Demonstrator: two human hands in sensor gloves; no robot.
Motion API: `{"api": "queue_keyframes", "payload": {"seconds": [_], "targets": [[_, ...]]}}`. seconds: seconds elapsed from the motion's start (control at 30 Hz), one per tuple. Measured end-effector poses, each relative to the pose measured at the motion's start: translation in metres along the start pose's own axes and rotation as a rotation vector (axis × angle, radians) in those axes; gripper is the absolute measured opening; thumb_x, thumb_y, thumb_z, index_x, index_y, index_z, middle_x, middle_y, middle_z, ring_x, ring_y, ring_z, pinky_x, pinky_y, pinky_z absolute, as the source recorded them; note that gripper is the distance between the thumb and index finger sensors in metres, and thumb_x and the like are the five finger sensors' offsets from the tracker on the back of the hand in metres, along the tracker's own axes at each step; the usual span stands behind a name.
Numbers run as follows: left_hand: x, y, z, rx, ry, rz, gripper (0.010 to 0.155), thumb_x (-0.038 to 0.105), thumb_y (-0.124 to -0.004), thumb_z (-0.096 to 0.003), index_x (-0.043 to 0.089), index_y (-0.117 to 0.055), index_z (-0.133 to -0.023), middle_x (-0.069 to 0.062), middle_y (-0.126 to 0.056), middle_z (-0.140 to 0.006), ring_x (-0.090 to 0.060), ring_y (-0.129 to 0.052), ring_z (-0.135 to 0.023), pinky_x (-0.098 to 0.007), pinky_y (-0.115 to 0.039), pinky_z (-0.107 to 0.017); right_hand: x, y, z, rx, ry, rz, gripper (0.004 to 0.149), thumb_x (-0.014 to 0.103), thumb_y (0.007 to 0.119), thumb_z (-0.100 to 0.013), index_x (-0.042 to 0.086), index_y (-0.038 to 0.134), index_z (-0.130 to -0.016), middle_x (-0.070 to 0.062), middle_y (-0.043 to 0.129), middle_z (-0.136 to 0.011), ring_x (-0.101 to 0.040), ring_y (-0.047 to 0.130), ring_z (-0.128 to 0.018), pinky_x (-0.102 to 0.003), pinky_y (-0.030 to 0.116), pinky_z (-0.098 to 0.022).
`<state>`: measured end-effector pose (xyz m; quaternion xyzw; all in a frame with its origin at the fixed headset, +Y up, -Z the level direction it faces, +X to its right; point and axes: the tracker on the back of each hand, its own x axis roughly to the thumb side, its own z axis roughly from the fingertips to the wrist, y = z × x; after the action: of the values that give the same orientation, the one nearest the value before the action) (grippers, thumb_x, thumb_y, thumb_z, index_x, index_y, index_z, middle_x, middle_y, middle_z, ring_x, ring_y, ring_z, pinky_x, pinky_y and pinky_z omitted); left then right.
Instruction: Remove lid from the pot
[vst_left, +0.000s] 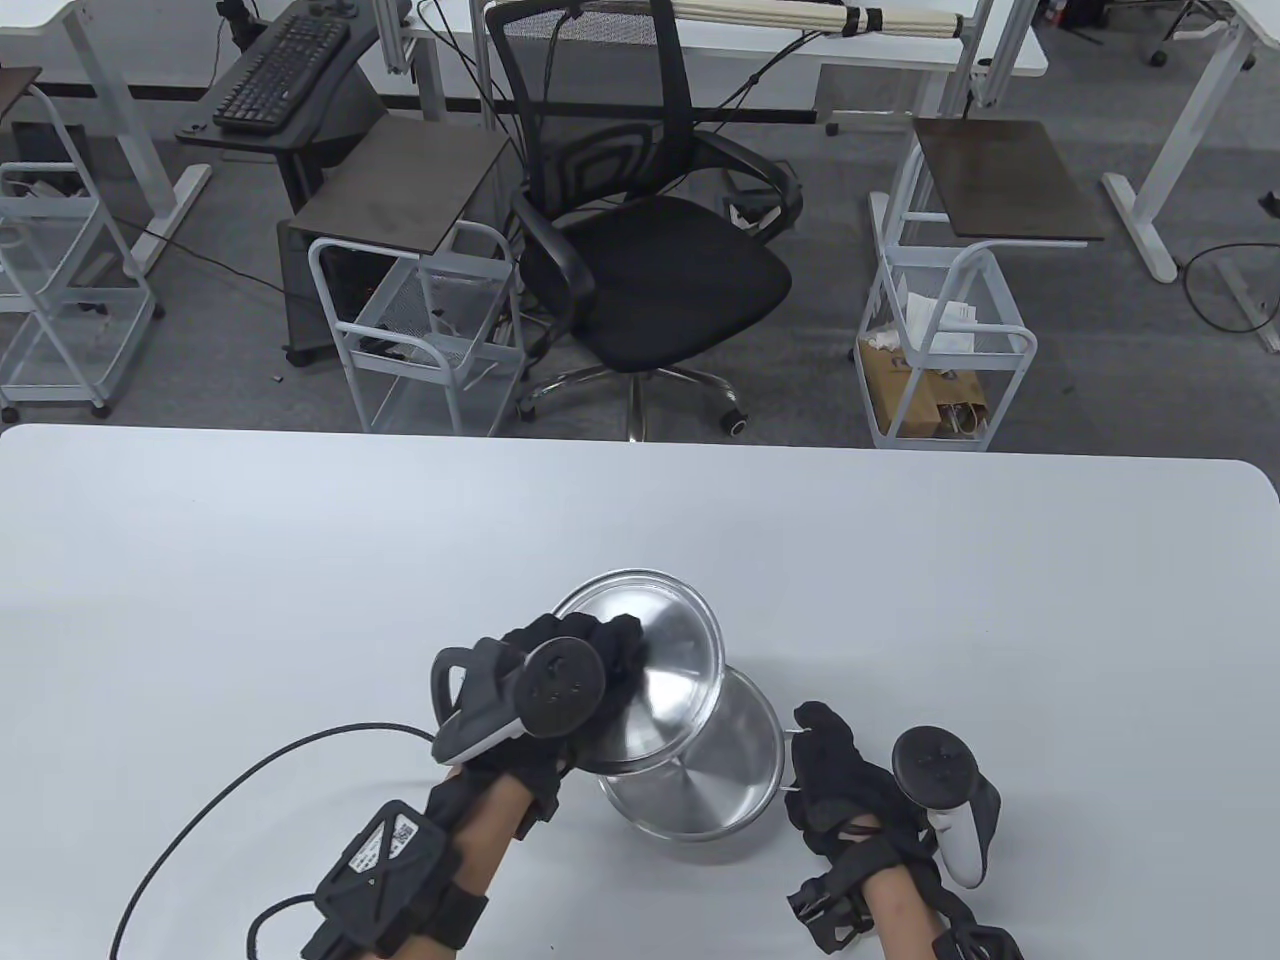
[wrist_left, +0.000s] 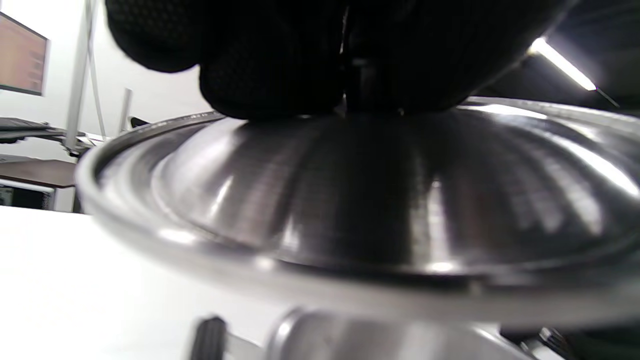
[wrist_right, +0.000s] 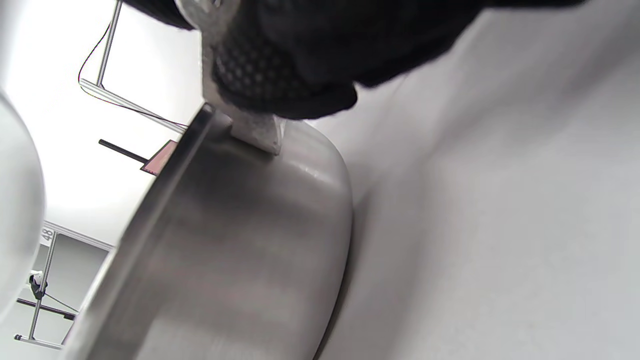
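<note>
A steel pot (vst_left: 715, 790) stands on the white table (vst_left: 250, 560) near the front edge. My left hand (vst_left: 590, 660) grips the knob of the steel lid (vst_left: 665, 665) and holds the lid above and to the left of the pot, tilted. The left wrist view shows my fingers (wrist_left: 280, 55) closed on top of the lid (wrist_left: 380, 200), with the pot's rim below it (wrist_left: 350, 340). My right hand (vst_left: 835, 765) holds the pot's right side handle. In the right wrist view a fingertip (wrist_right: 300, 65) sits on the handle bracket (wrist_right: 255, 132) on the pot wall (wrist_right: 240, 250).
A black cable (vst_left: 230, 790) runs from my left wrist over the table's front left. Beyond the far table edge stand a black office chair (vst_left: 640, 260) and white wire carts (vst_left: 940, 340).
</note>
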<state>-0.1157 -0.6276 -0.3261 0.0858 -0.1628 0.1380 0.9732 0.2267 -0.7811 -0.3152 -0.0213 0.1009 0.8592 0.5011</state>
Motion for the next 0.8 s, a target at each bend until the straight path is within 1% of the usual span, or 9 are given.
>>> {"api": "queue_keyframes", "payload": {"seconds": [0.17, 0.23, 0.33, 0.43, 0.57, 0.8], "targets": [[-0.047, 0.015, 0.023, 0.072, 0.093, 0.057, 0.050, 0.007, -0.106, -0.0292, 0.024, -0.098, -0.075, 0.012, -0.117, -0.038, 0.017, -0.108, -0.036, -0.035, -0.085, -0.049, 0.000, 0.000, 0.000, 0.001, 0.001, 0.000, 0.056, 0.040, 0.058, -0.057, 0.013, 0.043, -0.104, 0.014, 0.090, -0.056, -0.024, 0.087, -0.014, -0.039, 0.077, -0.015], [-0.070, 0.017, 0.036, 0.102, 0.147, 0.096, 0.050, 0.007, -0.106, -0.0289, 0.024, -0.098, -0.075, 0.012, -0.117, -0.039, 0.017, -0.108, -0.037, -0.035, -0.084, -0.049, 0.000, 0.000, 0.000, 0.001, 0.001, 0.002, 0.056, 0.040, 0.058, -0.057, 0.013, 0.043, -0.104, 0.014, 0.090, -0.056, -0.024, 0.087, -0.014, -0.039, 0.077, -0.015], [-0.097, 0.017, 0.051, 0.123, 0.208, 0.125, 0.051, 0.007, -0.106, -0.0289, 0.024, -0.097, -0.076, 0.012, -0.117, -0.040, 0.016, -0.108, -0.038, -0.036, -0.084, -0.049, 0.000, 0.000, 0.000, 0.003, 0.001, 0.001, 0.056, 0.040, 0.058, -0.057, 0.012, 0.043, -0.104, 0.014, 0.090, -0.056, -0.024, 0.087, -0.014, -0.039, 0.077, -0.015], [-0.127, 0.012, 0.071, 0.149, 0.285, 0.168, 0.051, 0.007, -0.106, -0.0288, 0.024, -0.097, -0.076, 0.012, -0.117, -0.040, 0.016, -0.108, -0.038, -0.036, -0.084, -0.049, 0.000, 0.000, 0.000, 0.004, 0.002, -0.001, 0.056, 0.040, 0.058, -0.057, 0.013, 0.043, -0.104, 0.014, 0.090, -0.056, -0.024, 0.087, -0.014, -0.039, 0.077, -0.015], [-0.155, 0.002, 0.091, 0.155, 0.360, 0.198, 0.051, 0.007, -0.106, -0.0287, 0.023, -0.097, -0.076, 0.011, -0.117, -0.041, 0.015, -0.108, -0.038, -0.036, -0.084, -0.049, 0.000, 0.000, 0.000, 0.004, 0.004, 0.000, 0.056, 0.040, 0.058, -0.057, 0.012, 0.043, -0.104, 0.014, 0.090, -0.056, -0.024, 0.087, -0.013, -0.039, 0.077, -0.014], [-0.178, -0.020, 0.109, 0.120, 0.419, 0.172, 0.052, 0.007, -0.106, -0.0289, 0.024, -0.097, -0.077, 0.011, -0.116, -0.042, 0.015, -0.108, -0.039, -0.036, -0.084, -0.049, 0.000, 0.000, 0.000, 0.004, 0.006, -0.004, 0.056, 0.040, 0.058, -0.057, 0.012, 0.043, -0.104, 0.014, 0.090, -0.056, -0.024, 0.087, -0.013, -0.039, 0.077, -0.014]]}}
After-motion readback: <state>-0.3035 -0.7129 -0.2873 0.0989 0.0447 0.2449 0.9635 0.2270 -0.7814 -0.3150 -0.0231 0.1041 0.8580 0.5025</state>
